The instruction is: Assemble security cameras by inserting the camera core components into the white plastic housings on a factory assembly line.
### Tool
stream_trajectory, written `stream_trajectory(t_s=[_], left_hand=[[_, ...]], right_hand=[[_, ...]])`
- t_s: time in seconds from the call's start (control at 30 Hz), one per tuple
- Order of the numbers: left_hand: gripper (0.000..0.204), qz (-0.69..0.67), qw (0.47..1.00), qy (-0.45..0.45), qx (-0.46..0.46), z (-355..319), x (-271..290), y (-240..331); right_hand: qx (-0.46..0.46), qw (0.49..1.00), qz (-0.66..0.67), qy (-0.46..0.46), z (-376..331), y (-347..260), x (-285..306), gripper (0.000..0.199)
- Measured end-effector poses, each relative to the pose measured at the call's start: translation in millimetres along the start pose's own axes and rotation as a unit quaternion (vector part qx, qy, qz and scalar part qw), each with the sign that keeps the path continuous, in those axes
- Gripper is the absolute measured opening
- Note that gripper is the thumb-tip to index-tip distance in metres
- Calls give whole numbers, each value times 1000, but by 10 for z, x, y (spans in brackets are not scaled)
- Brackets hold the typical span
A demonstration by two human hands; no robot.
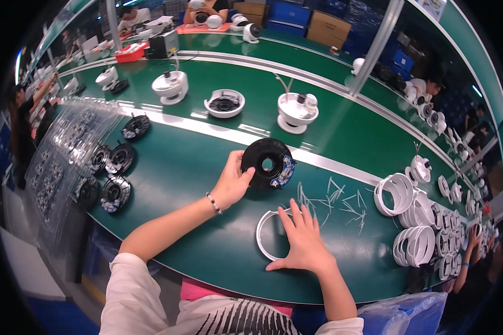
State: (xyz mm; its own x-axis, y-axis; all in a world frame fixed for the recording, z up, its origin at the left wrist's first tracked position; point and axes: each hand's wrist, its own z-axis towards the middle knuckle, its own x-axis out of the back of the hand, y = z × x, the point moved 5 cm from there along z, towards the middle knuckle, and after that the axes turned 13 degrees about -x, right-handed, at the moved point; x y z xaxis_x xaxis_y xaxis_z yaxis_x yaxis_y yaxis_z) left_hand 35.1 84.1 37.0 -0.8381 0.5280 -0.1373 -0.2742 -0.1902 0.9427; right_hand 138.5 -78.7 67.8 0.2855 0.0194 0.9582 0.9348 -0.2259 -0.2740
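My left hand [233,181] grips a black round disc-shaped part [258,151] by its left edge, holding it above the green table. The part has a hole in the middle and a blue circuit board with small components along its right side. My right hand [304,237] is spread, with thumb and fingers apart, over a white plastic ring [261,240] lying on the table. The hand covers the ring's right side, so I cannot tell whether the fingers touch it. Right of the black part, thin white strips [335,192] lie scattered.
Several black round parts [115,194] lie at left beside a clear plastic tray [67,151]. White rings [394,194] are stacked at right. Beyond the table edge, a green conveyor belt [251,109] carries white housings [297,111]. Other people work on the far side and at both ends.
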Motion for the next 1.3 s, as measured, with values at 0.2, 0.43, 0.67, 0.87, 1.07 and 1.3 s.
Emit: stream_trajectory(t_s=[0.2, 0.43, 0.67, 0.87, 1.07, 1.3], left_hand=[[38, -102, 993, 52, 8, -383, 234, -59], [70, -185, 979, -83, -27, -614, -79, -18], [76, -533, 768, -165, 313, -673, -17, 94], [54, -434, 831, -73, 341, -575, 63, -127], [42, -450, 846, 13, 285, -614, 72, -70], [74, -479, 829, -82, 278, -692, -83, -32]], right_hand=[[-4, 990, 118, 74, 86, 57, 233, 112], [-84, 883, 426, 179, 371, -154, -80, 114], [12, 903, 403, 150, 280, -319, -213, 125], [54, 917, 366, 150, 276, -485, -150, 128], [17, 917, 372, 146, 293, -553, -181, 124], [36, 934, 279, 219, 147, -549, -150, 117]])
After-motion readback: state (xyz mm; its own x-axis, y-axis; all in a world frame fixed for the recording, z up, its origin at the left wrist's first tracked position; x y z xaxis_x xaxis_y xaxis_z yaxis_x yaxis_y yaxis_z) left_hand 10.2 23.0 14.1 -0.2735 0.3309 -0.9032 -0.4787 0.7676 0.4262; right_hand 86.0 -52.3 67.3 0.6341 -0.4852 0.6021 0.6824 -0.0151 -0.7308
